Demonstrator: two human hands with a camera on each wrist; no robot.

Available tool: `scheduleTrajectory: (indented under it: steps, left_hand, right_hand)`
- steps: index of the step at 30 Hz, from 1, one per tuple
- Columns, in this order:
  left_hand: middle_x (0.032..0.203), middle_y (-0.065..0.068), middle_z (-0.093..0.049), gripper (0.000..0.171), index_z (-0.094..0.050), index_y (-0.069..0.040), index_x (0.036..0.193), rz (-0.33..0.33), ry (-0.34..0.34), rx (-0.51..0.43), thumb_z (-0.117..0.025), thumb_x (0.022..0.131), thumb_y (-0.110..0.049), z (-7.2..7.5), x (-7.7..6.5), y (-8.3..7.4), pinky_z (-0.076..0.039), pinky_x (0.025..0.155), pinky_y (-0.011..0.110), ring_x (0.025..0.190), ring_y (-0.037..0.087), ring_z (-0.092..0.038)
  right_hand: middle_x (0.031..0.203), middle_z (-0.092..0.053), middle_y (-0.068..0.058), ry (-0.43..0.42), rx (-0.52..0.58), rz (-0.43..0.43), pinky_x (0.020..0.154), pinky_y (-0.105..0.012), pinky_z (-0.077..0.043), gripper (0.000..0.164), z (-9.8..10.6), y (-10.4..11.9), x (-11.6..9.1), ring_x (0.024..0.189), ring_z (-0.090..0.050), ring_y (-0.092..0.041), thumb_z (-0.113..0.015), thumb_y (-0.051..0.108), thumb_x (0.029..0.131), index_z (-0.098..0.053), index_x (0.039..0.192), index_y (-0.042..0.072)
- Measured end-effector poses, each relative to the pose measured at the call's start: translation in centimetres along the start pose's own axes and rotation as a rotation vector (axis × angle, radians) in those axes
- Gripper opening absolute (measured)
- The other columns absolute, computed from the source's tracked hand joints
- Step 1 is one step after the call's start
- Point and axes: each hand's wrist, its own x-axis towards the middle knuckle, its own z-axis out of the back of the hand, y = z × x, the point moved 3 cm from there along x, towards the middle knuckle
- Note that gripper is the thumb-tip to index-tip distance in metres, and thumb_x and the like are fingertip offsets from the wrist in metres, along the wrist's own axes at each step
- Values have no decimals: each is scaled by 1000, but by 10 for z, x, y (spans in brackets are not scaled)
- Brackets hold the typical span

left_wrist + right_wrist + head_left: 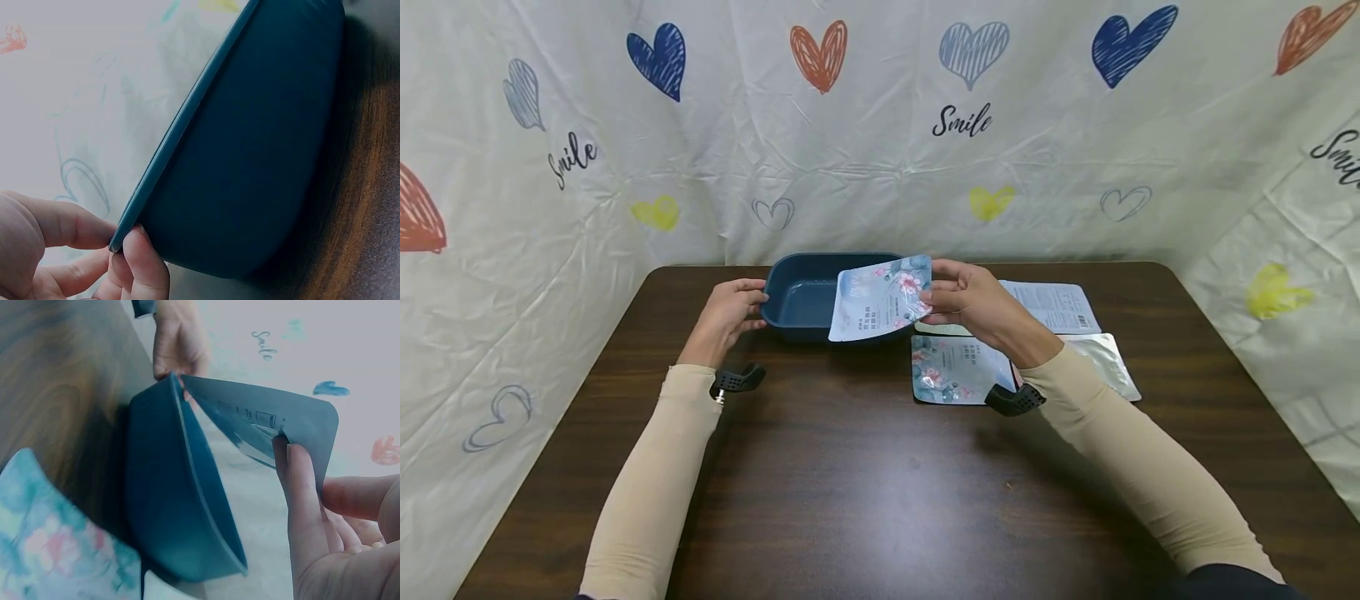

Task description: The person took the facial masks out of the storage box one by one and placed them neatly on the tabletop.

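Note:
A dark blue plastic basin (pixel 797 332) stands at the back of the table. My left hand (pixel 727 312) pinches its left end, with the thumb on one side of the rim and fingers on the other in the left wrist view, where the basin's outer wall (pixel 244 137) fills much of the picture. With thumb and fingers, my right hand (pixel 973 304) holds a flat floral sachet (pixel 880 302) by one end. That sachet slants over the right part of the basin, its printed back (pixel 275 409) showing in the right wrist view.
Right of the basin, another floral sachet (pixel 958 379) lies on the brown table (pixel 880 500). Behind it is a pale sachet with printed text (pixel 1051 302), and a silvery one (pixel 1108 362) lies partly under my right forearm. A white heart-patterned cloth (pixel 880 158) hangs behind the table.

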Motion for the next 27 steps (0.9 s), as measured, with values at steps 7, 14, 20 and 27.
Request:
scheduleTrajectory:
  steps: [7,14,20,27]
  left_hand:
    - [121,10,-58,40,-55,-8,143,16,-6,-14,-55,104,-13,-2,3,2,-59,71,23,93,20,-59]
    - [123,12,-57,40,-54,-8,144,15,-4,-8,-55,104,-13,-1,2,1,-59,71,24,93,20,-59]
    - [122,11,-57,40,-54,-7,144,15,-2,-10,-55,104,-13,-1,1,-1,-59,71,23,91,19,-59]
    - [123,11,-57,42,-53,-7,145,15,2,-11,-55,104,-13,-1,0,-1,-59,71,23,92,19,-59]
  right_hand:
    - [116,-65,-6,10,14,-21,88,-37,-60,68,19,-12,-19,93,-71,-13,-60,2,100,-25,159,5]
    - [96,-69,-1,-31,-3,-26,83,-30,-60,69,34,-15,-39,88,-69,-12,-61,3,100,-25,158,3]
    - [140,-53,-21,-52,-53,-48,83,-28,-60,78,43,-19,-58,96,-68,-7,-62,5,100,-13,162,3]
    - [111,-71,-1,-11,16,-56,82,-29,-60,78,46,-30,-76,94,-70,-8,-58,0,101,-10,161,0]
